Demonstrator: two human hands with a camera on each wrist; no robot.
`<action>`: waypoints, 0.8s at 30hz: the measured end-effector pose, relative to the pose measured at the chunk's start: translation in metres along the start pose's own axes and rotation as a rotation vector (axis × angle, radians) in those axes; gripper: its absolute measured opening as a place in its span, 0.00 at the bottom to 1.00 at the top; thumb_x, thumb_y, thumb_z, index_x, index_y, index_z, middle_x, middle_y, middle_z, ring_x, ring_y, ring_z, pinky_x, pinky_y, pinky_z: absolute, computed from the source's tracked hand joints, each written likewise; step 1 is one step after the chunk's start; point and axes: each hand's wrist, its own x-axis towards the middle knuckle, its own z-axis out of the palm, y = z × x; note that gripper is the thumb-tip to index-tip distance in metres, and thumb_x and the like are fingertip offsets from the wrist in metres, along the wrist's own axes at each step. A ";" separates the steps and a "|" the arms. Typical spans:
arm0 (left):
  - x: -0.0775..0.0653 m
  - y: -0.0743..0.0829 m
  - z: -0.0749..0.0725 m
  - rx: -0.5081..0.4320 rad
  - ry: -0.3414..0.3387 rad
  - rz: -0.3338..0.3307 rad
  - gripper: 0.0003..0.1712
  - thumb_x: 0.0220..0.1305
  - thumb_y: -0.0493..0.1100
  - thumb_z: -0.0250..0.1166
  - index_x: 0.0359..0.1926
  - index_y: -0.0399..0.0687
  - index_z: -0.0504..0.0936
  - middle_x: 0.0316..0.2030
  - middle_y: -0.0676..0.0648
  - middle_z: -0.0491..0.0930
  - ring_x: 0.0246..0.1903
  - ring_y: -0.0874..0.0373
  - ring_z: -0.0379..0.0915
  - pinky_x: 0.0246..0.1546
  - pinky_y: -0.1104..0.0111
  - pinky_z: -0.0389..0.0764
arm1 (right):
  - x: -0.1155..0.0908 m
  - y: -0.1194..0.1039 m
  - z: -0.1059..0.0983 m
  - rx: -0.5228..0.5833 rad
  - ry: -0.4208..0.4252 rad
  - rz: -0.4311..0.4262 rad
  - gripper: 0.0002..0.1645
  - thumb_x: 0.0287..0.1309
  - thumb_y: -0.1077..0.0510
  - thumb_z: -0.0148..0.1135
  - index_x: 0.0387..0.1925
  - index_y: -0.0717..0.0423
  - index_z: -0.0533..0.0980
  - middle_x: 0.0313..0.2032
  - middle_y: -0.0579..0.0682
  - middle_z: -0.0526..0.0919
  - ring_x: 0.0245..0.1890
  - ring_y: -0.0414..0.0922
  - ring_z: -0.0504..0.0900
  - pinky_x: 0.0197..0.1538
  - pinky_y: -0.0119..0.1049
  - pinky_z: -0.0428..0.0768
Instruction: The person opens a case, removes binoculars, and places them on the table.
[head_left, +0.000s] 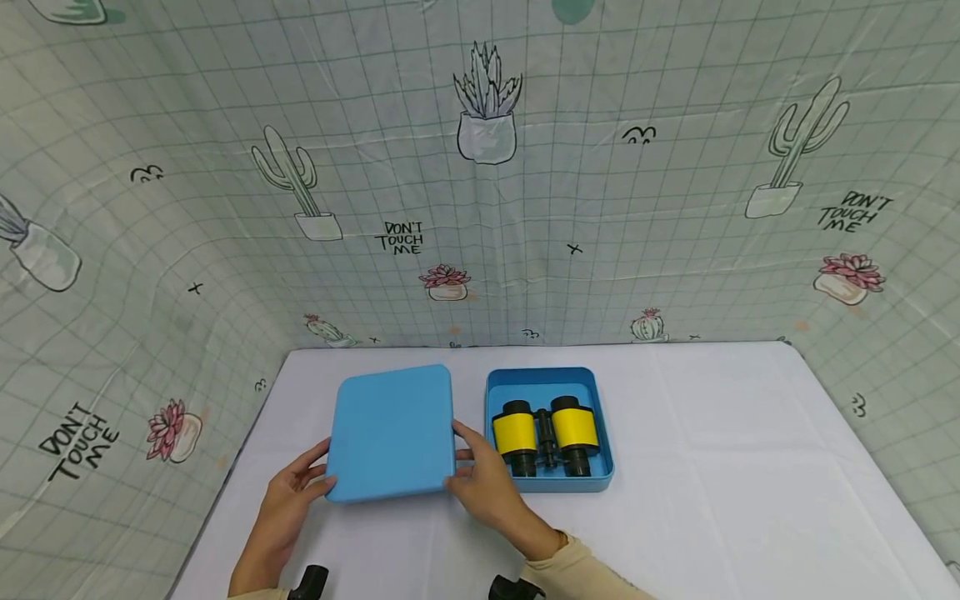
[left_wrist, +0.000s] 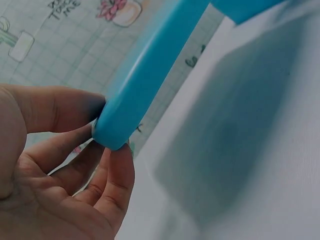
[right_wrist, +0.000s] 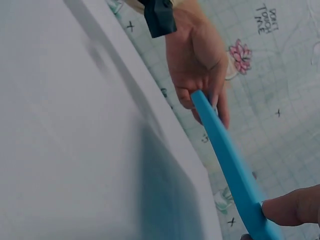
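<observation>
Both hands hold a flat blue lid [head_left: 392,433] by its two sides, raised above the white table with its shadow below. My left hand [head_left: 291,492] grips the lid's left edge; in the left wrist view the thumb presses one face and the fingers [left_wrist: 120,175] support the other. On the right edge, my right hand [head_left: 487,483] pinches the lid between thumb [right_wrist: 290,207] and fingers. Just right of that hand sits a blue box [head_left: 542,382] with no cover on it. Inside lies a pair of black and yellow binoculars [head_left: 576,428], eyepieces toward me.
The white table [head_left: 720,467] spreads out on both sides. Behind it and at its sides hangs a grid-patterned cloth [head_left: 555,192] with cactus drawings. A black wrist device [head_left: 309,583] is strapped to the left forearm, another [head_left: 516,588] to the right.
</observation>
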 end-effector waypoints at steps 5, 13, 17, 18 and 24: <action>0.005 -0.007 -0.007 0.029 0.004 -0.032 0.35 0.62 0.38 0.60 0.69 0.46 0.59 0.62 0.43 0.59 0.54 0.57 0.59 0.52 0.71 0.65 | 0.000 0.001 0.013 -0.012 -0.004 0.001 0.42 0.50 0.72 0.63 0.67 0.61 0.58 0.52 0.60 0.70 0.40 0.49 0.77 0.40 0.32 0.79; 0.015 -0.017 -0.013 0.116 0.023 -0.048 0.34 0.63 0.35 0.57 0.68 0.42 0.58 0.61 0.39 0.62 0.55 0.52 0.57 0.50 0.65 0.63 | 0.004 0.009 0.030 -0.055 0.011 0.029 0.40 0.51 0.70 0.63 0.65 0.63 0.59 0.49 0.58 0.72 0.41 0.49 0.77 0.42 0.35 0.80; 0.020 -0.019 -0.012 0.164 0.028 -0.047 0.33 0.62 0.34 0.57 0.68 0.39 0.58 0.60 0.38 0.62 0.54 0.49 0.58 0.51 0.62 0.64 | 0.007 0.015 0.035 -0.068 0.019 0.039 0.40 0.50 0.70 0.63 0.65 0.64 0.59 0.47 0.57 0.72 0.41 0.47 0.77 0.42 0.36 0.80; 0.021 -0.019 -0.012 0.178 0.030 -0.045 0.33 0.62 0.34 0.57 0.68 0.39 0.59 0.60 0.37 0.63 0.54 0.49 0.58 0.51 0.61 0.64 | 0.008 0.017 0.035 -0.072 0.023 0.038 0.40 0.50 0.70 0.64 0.65 0.65 0.59 0.47 0.57 0.72 0.40 0.47 0.77 0.42 0.36 0.80; 0.031 -0.021 -0.009 0.237 0.055 -0.037 0.32 0.62 0.36 0.58 0.66 0.37 0.61 0.50 0.38 0.66 0.49 0.49 0.60 0.44 0.63 0.65 | 0.015 0.028 0.039 -0.095 0.034 0.031 0.42 0.48 0.70 0.65 0.64 0.68 0.58 0.45 0.57 0.72 0.39 0.44 0.76 0.40 0.34 0.79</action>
